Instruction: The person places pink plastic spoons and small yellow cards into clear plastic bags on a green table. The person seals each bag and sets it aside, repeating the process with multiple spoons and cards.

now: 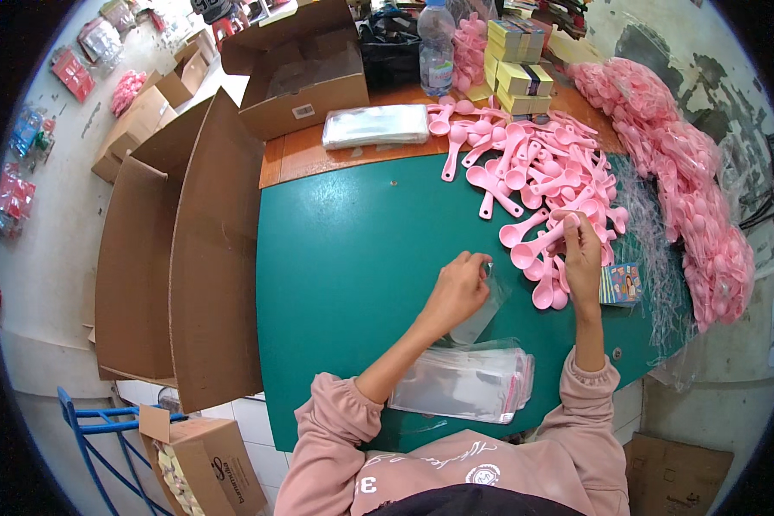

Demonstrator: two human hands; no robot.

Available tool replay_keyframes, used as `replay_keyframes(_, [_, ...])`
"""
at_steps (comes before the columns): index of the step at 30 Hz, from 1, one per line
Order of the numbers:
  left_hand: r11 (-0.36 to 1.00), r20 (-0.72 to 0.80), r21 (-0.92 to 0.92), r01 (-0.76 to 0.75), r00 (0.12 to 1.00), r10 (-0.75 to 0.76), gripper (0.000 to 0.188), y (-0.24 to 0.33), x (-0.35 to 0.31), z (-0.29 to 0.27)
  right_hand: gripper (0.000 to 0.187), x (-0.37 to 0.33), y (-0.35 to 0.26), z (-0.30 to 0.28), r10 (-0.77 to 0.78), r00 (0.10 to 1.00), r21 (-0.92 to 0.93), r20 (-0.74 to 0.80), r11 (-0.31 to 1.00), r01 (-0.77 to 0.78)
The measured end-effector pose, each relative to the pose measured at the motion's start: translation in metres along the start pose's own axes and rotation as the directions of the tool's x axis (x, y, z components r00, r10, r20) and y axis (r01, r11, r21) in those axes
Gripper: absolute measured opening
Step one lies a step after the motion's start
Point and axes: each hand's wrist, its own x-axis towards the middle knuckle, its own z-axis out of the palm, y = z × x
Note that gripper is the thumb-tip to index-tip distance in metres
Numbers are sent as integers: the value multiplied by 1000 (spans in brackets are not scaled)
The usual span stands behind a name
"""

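Left hand: over the middle of the bench, the person's left hand has its fingers drawn narrow on a clear bag, which hangs toward the person.
Right hand: across from it, the right hand is raised at the near edge of the pile, fingers closed on the handle of a pink spoon; its round bowl points left, toward the other hand.
Spoon pile: a loose heap of pink spoons spreads over the far right of the bench, bowls and handles crossing every way.
Bag stack: flat clear bags lie in an uneven stack right in front of the person, below the left hand.
Cards: a small stack of colourful cards sits just to the right of the right hand.
Bench: the green top meets a brown wooden strip at its far side.
Far side: I see an open cardboard box, a bundle of clear packets, a plastic bottle and yellowish stacks there.
Right edge: bulky bagged pink bundles run along the wall.
Left side: a tall open carton stands against the bench; a blue trolley is below it.
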Motion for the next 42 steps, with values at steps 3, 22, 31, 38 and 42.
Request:
replay_keyframes(3, [980, 211, -115, 164, 968, -137, 29, 5, 7, -30, 15, -7, 0, 11, -100, 986, -84, -132, 992, 90])
replay_keyframes(22, [765, 448, -463, 449, 863, -235, 26, -2, 12, -54, 15, -26, -17, 32, -216, 955, -85, -205, 976, 202])
replay_keyframes(31, [711, 423, -601, 365, 900, -105, 30, 8, 11, -46, 20, -29, -17, 36, -104, 994, -44, 31, 993, 106])
replay_keyframes(38, [770, 501, -495, 402, 856, -126, 31, 0, 9, -52, 20, -27, -14, 30, -101, 994, -60, 33, 993, 103])
replay_keyframes(42, [750, 471, -536, 387, 875, -115, 34, 6, 12, -56, 42, -32, -18, 36, -127, 981, -17, 149, 991, 131])
